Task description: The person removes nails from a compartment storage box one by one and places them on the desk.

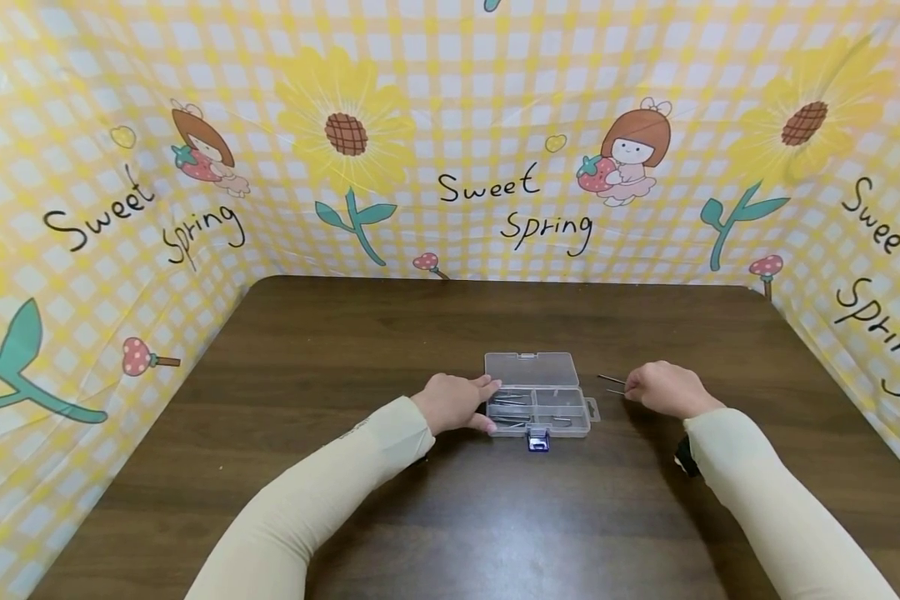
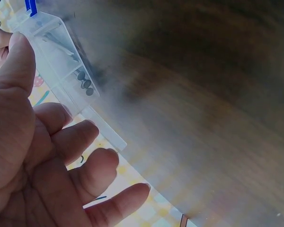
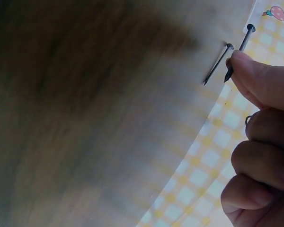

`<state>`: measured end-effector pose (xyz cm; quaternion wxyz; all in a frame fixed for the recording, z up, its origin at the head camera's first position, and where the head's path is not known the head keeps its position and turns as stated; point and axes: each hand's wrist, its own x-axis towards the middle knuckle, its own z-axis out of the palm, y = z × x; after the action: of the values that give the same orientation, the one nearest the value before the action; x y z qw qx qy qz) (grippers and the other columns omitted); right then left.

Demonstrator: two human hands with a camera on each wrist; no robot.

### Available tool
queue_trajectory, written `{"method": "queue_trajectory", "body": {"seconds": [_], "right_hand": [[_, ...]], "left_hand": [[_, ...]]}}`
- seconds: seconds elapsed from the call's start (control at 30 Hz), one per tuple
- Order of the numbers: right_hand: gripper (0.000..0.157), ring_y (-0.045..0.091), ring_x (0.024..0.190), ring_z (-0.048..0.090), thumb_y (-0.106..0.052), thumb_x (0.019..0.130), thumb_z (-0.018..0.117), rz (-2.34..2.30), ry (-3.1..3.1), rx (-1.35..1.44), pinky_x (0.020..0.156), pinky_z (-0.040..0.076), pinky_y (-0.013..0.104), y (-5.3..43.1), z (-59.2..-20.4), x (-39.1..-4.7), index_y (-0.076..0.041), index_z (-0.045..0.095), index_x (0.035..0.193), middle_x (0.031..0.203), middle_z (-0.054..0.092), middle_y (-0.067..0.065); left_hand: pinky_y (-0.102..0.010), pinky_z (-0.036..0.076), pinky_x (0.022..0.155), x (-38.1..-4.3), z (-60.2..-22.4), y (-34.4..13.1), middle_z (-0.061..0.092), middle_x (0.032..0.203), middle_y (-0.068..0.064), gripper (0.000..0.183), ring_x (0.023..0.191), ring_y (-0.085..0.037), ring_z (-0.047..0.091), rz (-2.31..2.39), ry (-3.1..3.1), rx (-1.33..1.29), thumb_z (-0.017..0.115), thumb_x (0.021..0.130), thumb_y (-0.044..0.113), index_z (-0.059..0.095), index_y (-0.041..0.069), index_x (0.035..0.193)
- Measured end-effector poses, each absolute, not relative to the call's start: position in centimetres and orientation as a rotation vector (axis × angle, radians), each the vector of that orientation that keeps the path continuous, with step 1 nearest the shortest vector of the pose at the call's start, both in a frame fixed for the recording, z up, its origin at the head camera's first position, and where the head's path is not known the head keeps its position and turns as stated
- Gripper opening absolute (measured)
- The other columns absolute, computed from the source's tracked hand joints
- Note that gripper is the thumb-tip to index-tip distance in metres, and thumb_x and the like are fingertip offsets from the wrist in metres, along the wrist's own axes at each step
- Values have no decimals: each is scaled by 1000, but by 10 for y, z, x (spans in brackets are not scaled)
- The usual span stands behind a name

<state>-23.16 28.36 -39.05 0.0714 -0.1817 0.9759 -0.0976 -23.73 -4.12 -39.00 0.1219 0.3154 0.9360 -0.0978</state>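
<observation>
My left hand [image 1: 453, 403] grips the left end of a clear plastic divided box [image 1: 587, 423], thumb near the front corner and fingers near the hinge. The lid [image 1: 528, 371] is folded back. Several nails lie in the left compartments; their dark heads [image 2: 86, 84] show in the left wrist view. To the right of the box, my right hand [image 1: 667, 389] pinches a dark nail [image 3: 246, 39] between thumb and index finger, with its head sticking out. A second nail [image 3: 217, 67] appears beside it, seemingly lying on the table.
The box stands on a dark wood-grain table [image 1: 330, 333] with a blue latch [image 1: 538, 441] hanging at its front. Behind and at the sides hangs a yellow checked cloth [image 1: 457, 108]. Something black [image 1: 687, 458] shows under the right sleeve.
</observation>
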Motion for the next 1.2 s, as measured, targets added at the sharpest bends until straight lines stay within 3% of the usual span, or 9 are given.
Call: {"method": "queue_trajectory", "body": {"seconds": [0.5,1.2], "right_hand": [[9,28,83,66,-10,87,65,-284,2992,-510,67,51,49,279,-393,-240,-9,75,88,90,71,8],[10,24,80,64,-9,86,65,-285,2959,-470,65,50,48,280,-391,-244,-12,74,84,89,71,6]], "left_hand": [[-35,50,67,-237,-391,-39,40,149,5,77,101,-20,65,-305,2739,910,54,84,60,35,24,150],[-36,51,69,-236,-389,-40,41,149,2,76,108,-21,63,-275,2736,926,55,86,59,36,22,150]]}}
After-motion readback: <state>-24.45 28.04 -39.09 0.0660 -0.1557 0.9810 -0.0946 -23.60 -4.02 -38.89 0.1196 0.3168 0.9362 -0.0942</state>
